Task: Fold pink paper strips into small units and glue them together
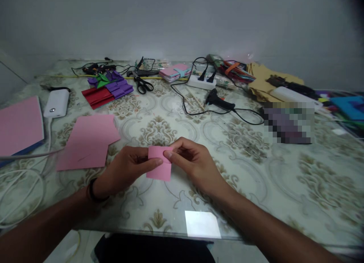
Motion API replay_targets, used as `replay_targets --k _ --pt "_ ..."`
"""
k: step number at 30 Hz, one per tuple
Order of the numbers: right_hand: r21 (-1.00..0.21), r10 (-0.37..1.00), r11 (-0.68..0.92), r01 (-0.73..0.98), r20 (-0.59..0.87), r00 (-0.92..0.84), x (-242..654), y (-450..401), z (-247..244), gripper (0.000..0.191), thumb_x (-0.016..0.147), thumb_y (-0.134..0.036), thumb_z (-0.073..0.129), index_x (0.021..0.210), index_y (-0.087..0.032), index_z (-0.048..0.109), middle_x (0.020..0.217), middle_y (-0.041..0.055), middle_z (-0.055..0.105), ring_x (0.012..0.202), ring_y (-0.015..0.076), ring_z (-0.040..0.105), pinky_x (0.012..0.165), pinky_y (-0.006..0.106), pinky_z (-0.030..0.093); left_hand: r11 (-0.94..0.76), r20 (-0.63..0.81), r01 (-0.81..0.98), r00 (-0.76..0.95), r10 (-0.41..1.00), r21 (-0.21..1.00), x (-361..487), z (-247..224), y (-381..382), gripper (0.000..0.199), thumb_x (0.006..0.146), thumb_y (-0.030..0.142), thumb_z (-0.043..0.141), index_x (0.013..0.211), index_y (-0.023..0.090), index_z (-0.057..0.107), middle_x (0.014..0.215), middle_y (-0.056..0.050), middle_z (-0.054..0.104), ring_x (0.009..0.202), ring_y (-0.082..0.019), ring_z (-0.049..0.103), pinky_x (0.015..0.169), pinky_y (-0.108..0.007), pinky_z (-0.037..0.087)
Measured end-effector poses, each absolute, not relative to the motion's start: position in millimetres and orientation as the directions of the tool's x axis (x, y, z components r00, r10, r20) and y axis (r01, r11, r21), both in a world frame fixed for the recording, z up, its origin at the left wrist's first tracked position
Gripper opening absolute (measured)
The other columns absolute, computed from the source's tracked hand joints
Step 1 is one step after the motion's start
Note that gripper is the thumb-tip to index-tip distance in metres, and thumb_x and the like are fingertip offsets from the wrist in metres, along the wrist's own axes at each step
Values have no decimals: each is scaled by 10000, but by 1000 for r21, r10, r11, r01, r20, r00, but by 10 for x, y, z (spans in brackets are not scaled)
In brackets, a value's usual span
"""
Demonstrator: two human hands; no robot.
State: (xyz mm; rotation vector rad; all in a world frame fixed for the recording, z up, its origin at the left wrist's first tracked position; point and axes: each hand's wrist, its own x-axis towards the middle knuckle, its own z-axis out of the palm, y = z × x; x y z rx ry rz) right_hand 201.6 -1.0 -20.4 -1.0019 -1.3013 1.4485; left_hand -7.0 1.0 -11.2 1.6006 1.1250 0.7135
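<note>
Paper piece (158,172): small and pink, held up just above the near middle of the table (159,204), a line running across it close to the thumbs
Left hand (127,165): clamped on the left side of the paper piece, thumb flat on the face towards the wearer, fingers behind
Right hand (196,160): pinching the upper right edge of the paper piece, thumb in front, a bent finger behind; the 2 thumb tips are near each other but apart
Dark band (93,191): around the left wrist
Pink sheet (88,143): flat on the table, just left of the left hand, its right side stepped, a short dark mark near the bottom
Pink-topped stack (19,122): at the left edge, blue showing beneath
White device (57,103): between the stack and the folded papers, a white cable (49,137) at its near end
Folded papers (119,89): purple and red, a green piece (102,80) on top
Scissors (138,80): black-handled, right of the folded papers
Power strip (201,82): white, towards the back, 2 black plugs in it
Glue gun (220,102): black, lying on its side nearer than the strip, thin sticks (195,100) to its left
Pixelated patch (287,122): at the right, its contents impossible to tell
</note>
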Motion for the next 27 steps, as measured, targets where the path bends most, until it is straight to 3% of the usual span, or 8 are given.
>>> replay_targets --k 5,10,13,15,19,22,24,27 --pt "-986 963 -14 -167 31 -266 1986 -17 -232 252 839 -316 827 991 -206 660 729 -54 622 655 106 572 631 240 440 -76 -28 341 289 957 937 -73 -92 29 419 917 463 689 642 154 621 571 32 510 551 -105 435 496 -222 308" --pt "-986 952 -15 -165 36 -304 1985 -12 -221 303 848 -295 804 1071 -218 614 751 -65 615 677 112 590 660 251 456 -75 -60 418 301 952 905 -83 -70 34 381 955 461 640 742 149 691 639 -3 652 607 -136 539 540 -228 395" --pt "-999 929 -35 -3 -31 -369 1999 -13 -189 224 923 -398 719 956 -187 651 764 -23 635 702 130 587 670 269 447 -84 -72 445 322 944 892 -90 -66 41 364 953 453 638 759 151 701 645 -8 676 607 -145 575 547 -232 425" --pt "-996 900 -47 80 -77 -430 2006 -15 -179 305 958 -457 662 855 -170 676 761 6 653 711 143 592 677 279 451 -88 -68 446 322 944 890 -94 -63 48 344 948 441 642 766 155 701 636 -4 672 605 -149 592 548 -233 442" --pt "-992 897 -83 95 -115 -426 2010 -21 -199 338 934 -487 680 834 -165 694 745 18 678 695 153 609 664 280 460 -75 -73 404 340 938 912 -73 -48 47 309 950 412 638 779 160 693 683 -13 692 665 -163 637 587 -239 482" --pt "-990 927 -65 125 -106 -359 2015 -17 -214 363 923 -501 689 790 -164 662 706 13 665 666 152 597 645 280 451 -61 -37 311 299 953 949 -40 -49 38 224 891 371 725 994 176 685 775 -2 696 694 -151 642 583 -223 481" --pt "-986 910 -44 164 -107 -401 2032 -7 -211 350 958 -488 649 821 -167 660 741 20 677 687 159 611 646 284 465 -59 -2 232 257 966 971 -37 -68 44 379 858 324 762 1185 208 608 750 38 647 637 -124 601 538 -198 441" --pt "-949 918 140 282 18 -397 2093 25 -198 190 962 -365 667 1020 -184 656 935 43 707 824 186 655 751 320 525 -75 -13 267 311 950 961 -77 -133 99 358 864 281 747 1178 228 584 694 71 579 586 -103 537 521 -190 399"
